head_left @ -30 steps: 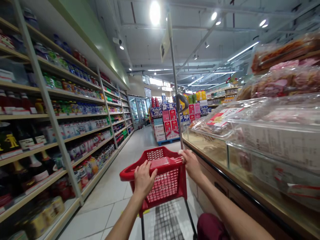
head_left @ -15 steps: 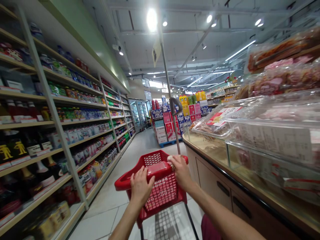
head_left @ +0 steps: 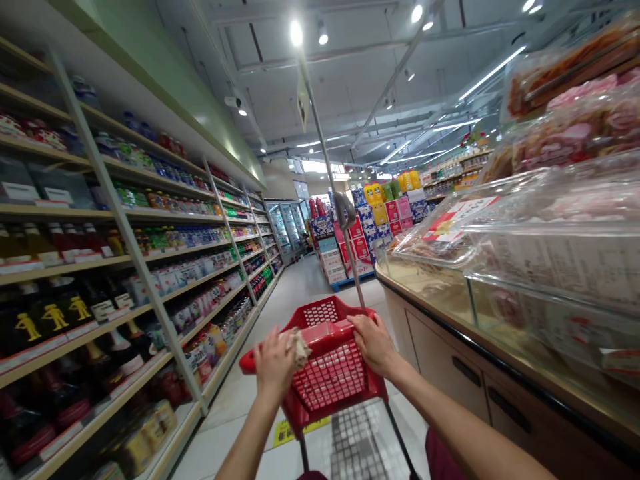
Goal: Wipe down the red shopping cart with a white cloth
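Note:
A red plastic shopping cart (head_left: 330,383) stands right in front of me. My left hand (head_left: 275,363) is closed over the left part of its handle, with a crumpled beige cloth (head_left: 300,348) pressed under the fingers against the red rim. On the right end of the handle, the fingers of my right hand (head_left: 376,343) curl round the bar. A grey pole (head_left: 320,127) with a looped hook (head_left: 344,211) rises from the cart's far right corner. The basket's inside is only partly visible.
Shelves of bottles and packs (head_left: 170,220) line the left side. A wooden counter (head_left: 450,347) with clear food trays (head_left: 545,260) runs close along the right. Stacked boxes (head_left: 345,250) stand on a blue pallet ahead, with glass-door fridges (head_left: 287,227) farther back. A yellow floor sticker (head_left: 295,432) lies under the cart.
The cloth has passed from my right hand to my left. My right hand now grips the handle without it. The view has shifted slightly, and a yellow floor sticker has appeared.

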Demonstrator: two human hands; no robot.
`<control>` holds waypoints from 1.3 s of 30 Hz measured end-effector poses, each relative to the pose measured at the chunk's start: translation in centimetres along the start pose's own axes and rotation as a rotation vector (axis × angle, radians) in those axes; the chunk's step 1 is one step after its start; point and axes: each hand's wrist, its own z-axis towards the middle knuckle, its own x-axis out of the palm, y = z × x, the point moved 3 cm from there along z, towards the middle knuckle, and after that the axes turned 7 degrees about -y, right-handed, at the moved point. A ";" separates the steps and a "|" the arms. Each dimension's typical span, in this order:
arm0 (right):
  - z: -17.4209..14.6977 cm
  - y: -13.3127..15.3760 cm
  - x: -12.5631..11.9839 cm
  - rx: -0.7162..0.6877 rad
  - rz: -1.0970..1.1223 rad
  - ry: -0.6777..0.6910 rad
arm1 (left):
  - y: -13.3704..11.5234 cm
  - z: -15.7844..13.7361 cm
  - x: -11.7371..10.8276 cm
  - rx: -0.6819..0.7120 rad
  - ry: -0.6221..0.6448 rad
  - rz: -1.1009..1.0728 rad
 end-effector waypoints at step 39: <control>-1.9 0.3 -2.5 0.050 -0.037 -0.122 | 2.1 -0.9 0.3 -0.126 -0.100 -0.175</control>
